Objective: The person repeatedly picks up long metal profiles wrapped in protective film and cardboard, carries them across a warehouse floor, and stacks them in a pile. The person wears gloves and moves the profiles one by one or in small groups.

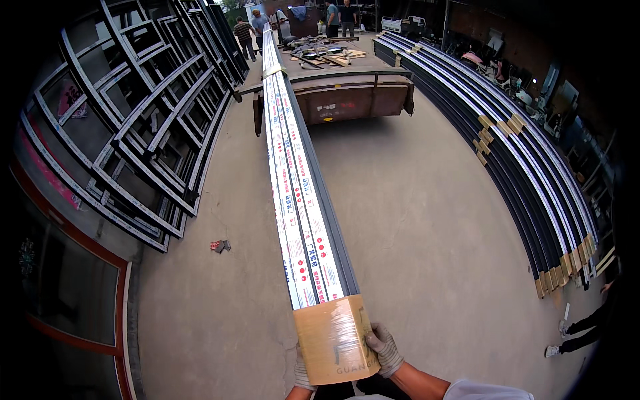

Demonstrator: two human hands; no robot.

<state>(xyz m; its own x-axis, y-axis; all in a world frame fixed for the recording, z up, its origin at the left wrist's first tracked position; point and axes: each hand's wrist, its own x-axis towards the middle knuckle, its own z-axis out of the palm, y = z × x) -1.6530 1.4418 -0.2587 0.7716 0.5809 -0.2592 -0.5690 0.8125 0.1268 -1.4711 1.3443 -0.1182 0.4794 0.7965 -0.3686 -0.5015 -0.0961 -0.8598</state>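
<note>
A long bundle of window-frame profiles (297, 193), wrapped in white printed film with dark sides, stretches from me toward the back. Brown cardboard (333, 333) under clear wrap covers its near end. My right hand (385, 348), in a grey knit glove, grips the right side of that cardboard end, thumb on top. Against its left side is my gloved left hand (303, 370), holding the same end with its fingers mostly hidden. Farther off, a tie band (274, 70) circles the bundle where it passes over the left part of a rusty flatbed trailer (353, 100).
Dark welded-looking window frames (143, 120) lean along the left, above a red-edged glass door (80, 287). More long profiles (513, 167) lie on the right. Scrap pieces (323, 52) cover the trailer bed. Several people (245, 33) stand at the back; another person's legs (577, 337) show at right.
</note>
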